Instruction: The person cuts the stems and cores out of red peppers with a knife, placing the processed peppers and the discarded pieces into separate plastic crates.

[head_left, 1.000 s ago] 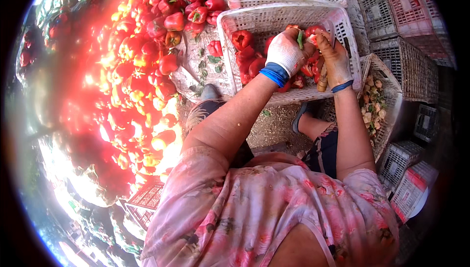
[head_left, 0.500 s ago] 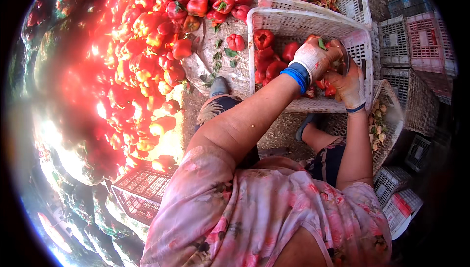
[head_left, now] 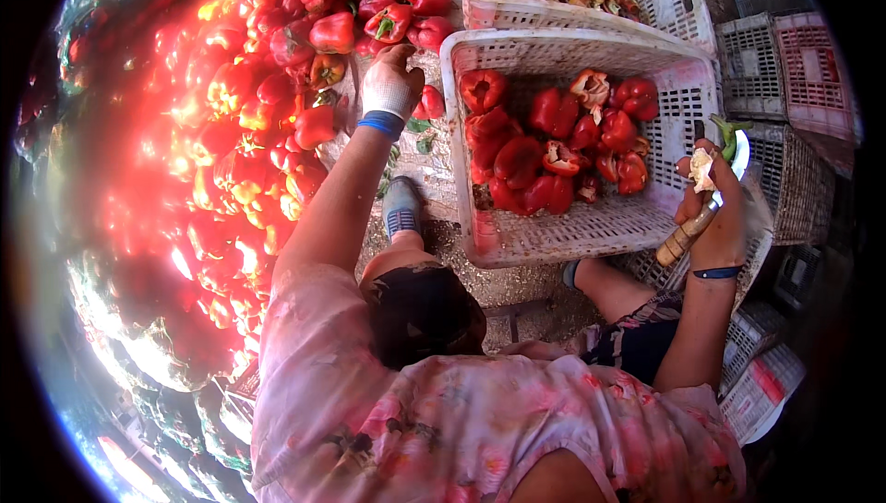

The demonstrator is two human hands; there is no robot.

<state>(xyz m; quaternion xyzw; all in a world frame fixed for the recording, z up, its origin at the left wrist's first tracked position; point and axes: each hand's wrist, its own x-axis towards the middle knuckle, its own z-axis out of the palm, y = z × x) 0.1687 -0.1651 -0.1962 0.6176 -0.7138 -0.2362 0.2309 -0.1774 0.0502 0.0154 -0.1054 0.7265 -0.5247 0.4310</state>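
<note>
My right hand (head_left: 723,233) is wrapped round the wooden handle of a curved knife (head_left: 684,239). Its fingers also hold a pale pepper core (head_left: 701,171) with a green stem, at the right rim of a white crate (head_left: 544,249). Inside the crate lie several red bell peppers (head_left: 519,161), some cut open at the top. My left hand (head_left: 388,88), in a white glove with a blue band at the wrist, reaches over the edge of the pepper pile, fingers bent and apart. Close beside it is a red pepper (head_left: 429,103), partly hidden by the hand.
A large heap of red peppers (head_left: 249,97) spreads across the left, washed out by glare. Behind the first crate, a second white crate (head_left: 669,5) holds pepper cores and scraps. Stacked crates (head_left: 808,60) line the right. My foot (head_left: 402,205) is between heap and crate.
My left hand has left the crate and swung left to the pepper pile. My right hand has moved right, out past the crate's rim, with the knife and core.
</note>
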